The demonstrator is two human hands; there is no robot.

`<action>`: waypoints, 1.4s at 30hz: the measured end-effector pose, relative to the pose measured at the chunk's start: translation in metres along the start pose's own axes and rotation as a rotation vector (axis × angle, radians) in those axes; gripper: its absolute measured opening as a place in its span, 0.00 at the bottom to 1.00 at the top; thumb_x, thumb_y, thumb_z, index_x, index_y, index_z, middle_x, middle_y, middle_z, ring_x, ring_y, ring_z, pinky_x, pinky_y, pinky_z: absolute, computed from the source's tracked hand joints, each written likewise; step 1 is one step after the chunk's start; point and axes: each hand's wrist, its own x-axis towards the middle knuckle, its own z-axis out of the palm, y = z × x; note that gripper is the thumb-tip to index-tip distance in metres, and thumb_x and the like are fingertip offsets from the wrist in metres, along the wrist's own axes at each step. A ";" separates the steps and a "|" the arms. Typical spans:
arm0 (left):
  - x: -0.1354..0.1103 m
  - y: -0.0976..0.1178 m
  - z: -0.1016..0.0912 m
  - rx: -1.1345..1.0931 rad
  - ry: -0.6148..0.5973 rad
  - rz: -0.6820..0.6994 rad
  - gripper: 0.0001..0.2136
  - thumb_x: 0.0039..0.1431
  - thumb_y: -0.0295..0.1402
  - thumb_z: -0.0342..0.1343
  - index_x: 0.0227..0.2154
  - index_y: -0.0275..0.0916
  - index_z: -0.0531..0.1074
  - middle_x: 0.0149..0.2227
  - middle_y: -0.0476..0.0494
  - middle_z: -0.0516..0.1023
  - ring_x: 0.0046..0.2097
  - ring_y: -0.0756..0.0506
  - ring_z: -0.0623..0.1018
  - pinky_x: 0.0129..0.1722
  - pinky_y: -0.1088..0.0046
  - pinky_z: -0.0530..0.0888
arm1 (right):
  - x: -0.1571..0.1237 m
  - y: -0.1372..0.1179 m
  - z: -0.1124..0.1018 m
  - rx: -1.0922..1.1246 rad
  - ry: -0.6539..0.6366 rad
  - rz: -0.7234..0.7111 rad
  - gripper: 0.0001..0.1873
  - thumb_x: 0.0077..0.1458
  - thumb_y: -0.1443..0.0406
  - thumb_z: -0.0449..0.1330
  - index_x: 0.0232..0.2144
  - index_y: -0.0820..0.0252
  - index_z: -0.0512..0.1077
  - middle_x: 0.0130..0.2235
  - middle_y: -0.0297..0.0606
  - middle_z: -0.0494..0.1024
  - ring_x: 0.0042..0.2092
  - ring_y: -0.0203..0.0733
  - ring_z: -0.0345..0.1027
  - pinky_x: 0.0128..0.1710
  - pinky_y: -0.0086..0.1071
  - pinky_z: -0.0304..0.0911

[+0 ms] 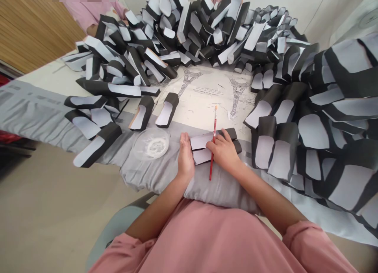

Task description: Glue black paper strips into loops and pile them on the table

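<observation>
Two black-and-white slipper-shaped pieces (201, 140), apparently folded paper or card, lie side by side in front of me. My left hand (185, 158) is open, its fingers straight and together, with the palm edge against their white ends. My right hand (225, 151) rests over their middle and holds a thin red paintbrush (213, 147), bristles pointing away from me. Its fingers partly hide the pieces. To the left stands a clear shallow dish (138, 145) with a white paste-like smear in it. Just beyond the dish lie two similar single pieces (167, 109).
A large heap of similar pieces (201, 28) fills the table's far side, and more (313, 127) crowd the right. Several lie at the left (97, 141). A grey cloth (159, 174) drapes the near edge. People in pink (97, 7) are across the table.
</observation>
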 end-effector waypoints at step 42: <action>0.003 -0.009 0.002 0.132 0.035 0.014 0.32 0.70 0.50 0.26 0.72 0.41 0.44 0.74 0.42 0.42 0.74 0.44 0.48 0.71 0.58 0.55 | -0.001 -0.004 -0.001 -0.034 -0.085 0.023 0.13 0.57 0.75 0.54 0.33 0.57 0.75 0.29 0.38 0.78 0.41 0.44 0.68 0.67 0.48 0.47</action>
